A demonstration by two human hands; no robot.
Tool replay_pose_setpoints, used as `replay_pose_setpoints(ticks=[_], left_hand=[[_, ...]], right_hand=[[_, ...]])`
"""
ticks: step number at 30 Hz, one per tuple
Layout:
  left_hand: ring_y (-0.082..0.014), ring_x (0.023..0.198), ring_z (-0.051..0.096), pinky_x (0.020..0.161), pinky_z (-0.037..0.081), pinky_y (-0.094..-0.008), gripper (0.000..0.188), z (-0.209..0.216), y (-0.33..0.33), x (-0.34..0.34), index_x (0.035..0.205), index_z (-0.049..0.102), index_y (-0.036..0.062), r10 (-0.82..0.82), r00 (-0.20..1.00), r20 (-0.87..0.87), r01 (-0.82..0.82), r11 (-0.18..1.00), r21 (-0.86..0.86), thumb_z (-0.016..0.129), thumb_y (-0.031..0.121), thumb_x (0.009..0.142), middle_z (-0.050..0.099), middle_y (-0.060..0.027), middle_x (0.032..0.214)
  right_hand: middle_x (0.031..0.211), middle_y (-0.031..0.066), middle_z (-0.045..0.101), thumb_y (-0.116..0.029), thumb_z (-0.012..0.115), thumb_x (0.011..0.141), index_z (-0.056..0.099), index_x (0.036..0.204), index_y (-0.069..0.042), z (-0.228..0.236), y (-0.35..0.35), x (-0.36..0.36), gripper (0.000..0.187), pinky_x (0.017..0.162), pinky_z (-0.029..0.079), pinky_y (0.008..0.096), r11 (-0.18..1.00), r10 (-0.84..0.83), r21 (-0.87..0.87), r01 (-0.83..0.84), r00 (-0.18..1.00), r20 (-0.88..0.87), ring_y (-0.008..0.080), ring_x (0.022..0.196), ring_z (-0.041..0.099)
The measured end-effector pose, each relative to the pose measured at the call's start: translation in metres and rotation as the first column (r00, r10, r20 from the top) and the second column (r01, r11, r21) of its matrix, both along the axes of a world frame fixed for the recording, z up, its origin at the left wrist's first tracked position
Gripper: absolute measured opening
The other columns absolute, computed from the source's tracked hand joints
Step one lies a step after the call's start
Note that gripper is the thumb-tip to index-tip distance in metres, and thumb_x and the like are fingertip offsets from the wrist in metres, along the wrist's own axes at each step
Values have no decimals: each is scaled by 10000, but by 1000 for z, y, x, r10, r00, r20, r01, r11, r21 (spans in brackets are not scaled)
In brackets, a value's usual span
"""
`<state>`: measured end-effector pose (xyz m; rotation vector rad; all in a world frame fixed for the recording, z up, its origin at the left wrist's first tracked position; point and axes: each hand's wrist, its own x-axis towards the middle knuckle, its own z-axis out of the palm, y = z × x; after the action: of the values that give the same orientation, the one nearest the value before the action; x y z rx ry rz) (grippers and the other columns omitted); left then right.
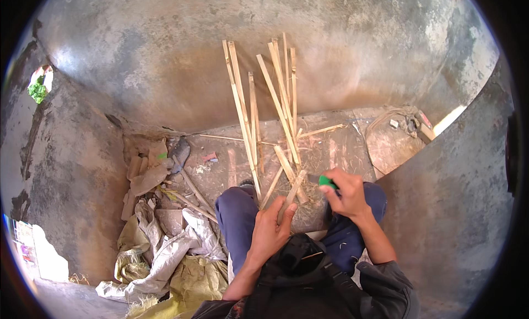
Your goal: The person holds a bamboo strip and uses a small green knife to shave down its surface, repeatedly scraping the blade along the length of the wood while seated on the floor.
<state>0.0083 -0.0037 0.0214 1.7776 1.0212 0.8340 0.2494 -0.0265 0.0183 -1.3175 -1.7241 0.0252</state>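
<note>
My left hand (270,225) is closed round the lower end of a flat bamboo strip (298,183), which slants up and to the right from my fist. Closed on the green handle of a knife (326,181), my right hand (347,193) is at the right of the strip. The knife's short dark blade points left toward the strip; whether it touches cannot be made out. Beyond my hands, a thicker bamboo piece (289,170) lies at a slant on the floor, with thin shavings around it.
Several long bamboo strips (238,93) lean against the far wall (182,71), and a second group (275,87) leans to their right. Crumpled sacks (160,264) and scraps (149,178) lie on the left. Cables (380,123) lie at the far right corner; a wall (446,198) rises on the right.
</note>
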Motion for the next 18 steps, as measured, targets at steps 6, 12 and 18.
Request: replay_pose_setpoints(ticks=[6,12,18], left_hand=[[-450,556,615,500,416,-468,178,7,-3,4,1061,625,-12,0,1000,5,0,998,59,702,148,1067,581,-245,662],[-466,551,615,487,408,-480,196,12,-7,5,1011,594,-14,18,1000,4,-19,995,103,697,143,1066,561,-254,634],[-456,536,600,486,399,-476,203,12,-5,6,992,583,0,23,999,-25,-20,994,104,693,152,1070,536,-251,620]], right_hand=[[800,62,673,-322,831,939,750,1026,-78,-9,-2,-18,271,556,527,375,992,126,-5,-126,984,128,267,631,693],[813,62,705,-316,836,933,761,1000,-76,-1,-1,-24,260,549,531,365,991,126,17,-129,985,114,260,637,708],[813,46,724,-322,846,918,772,981,-85,1,3,-22,256,541,532,354,996,66,41,-73,986,155,246,631,712]])
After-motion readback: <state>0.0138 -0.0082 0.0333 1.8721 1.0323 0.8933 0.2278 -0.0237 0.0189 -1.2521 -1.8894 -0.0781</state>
